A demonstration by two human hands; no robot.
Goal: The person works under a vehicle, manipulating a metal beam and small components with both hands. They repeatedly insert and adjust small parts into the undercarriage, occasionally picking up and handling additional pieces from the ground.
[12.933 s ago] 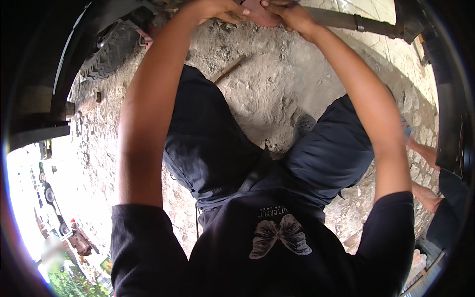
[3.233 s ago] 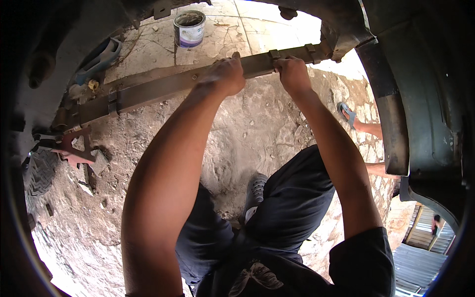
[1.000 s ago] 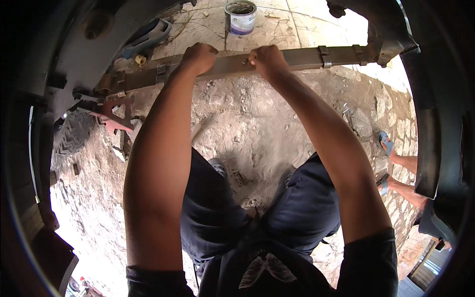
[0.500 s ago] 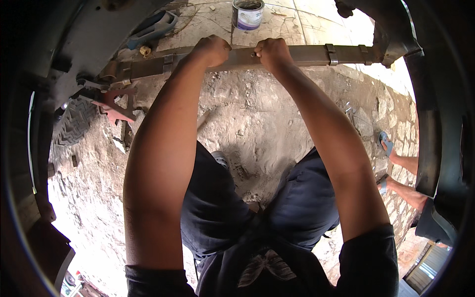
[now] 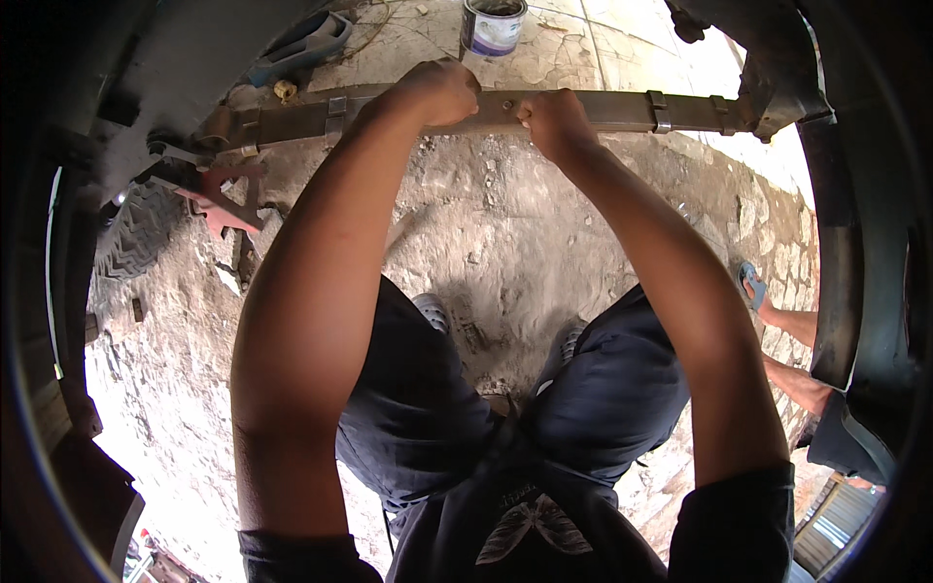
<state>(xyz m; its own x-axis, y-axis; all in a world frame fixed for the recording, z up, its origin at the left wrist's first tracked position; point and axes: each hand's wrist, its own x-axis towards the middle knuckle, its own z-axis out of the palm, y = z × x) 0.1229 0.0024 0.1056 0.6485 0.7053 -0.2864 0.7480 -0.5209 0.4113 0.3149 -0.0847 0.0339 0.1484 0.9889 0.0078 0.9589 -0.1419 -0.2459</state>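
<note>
A brown leaf spring [image 5: 612, 113] runs across the upper part of the head view, banded by metal clips [image 5: 660, 112]. My left hand [image 5: 445, 94] is closed around it, left of its middle. Just right of the middle, my right hand [image 5: 558, 122] is closed on the same spring, knuckles up. Between the two hands a small bolt head [image 5: 507, 104] shows on the spring. The fingertips of both hands are partly hidden.
An open paint can [image 5: 494, 27] stands beyond the spring, with a blue-grey plastic piece [image 5: 306, 46] to its left. At left are a red metal stand [image 5: 225, 204] and a treaded tyre [image 5: 136, 233]. Another person's legs [image 5: 795, 325] show at right. Dark vehicle parts frame both sides.
Both hands have shifted slightly right along the spring. The right hand has come away from the bolt head, and the left hand is closer to it.
</note>
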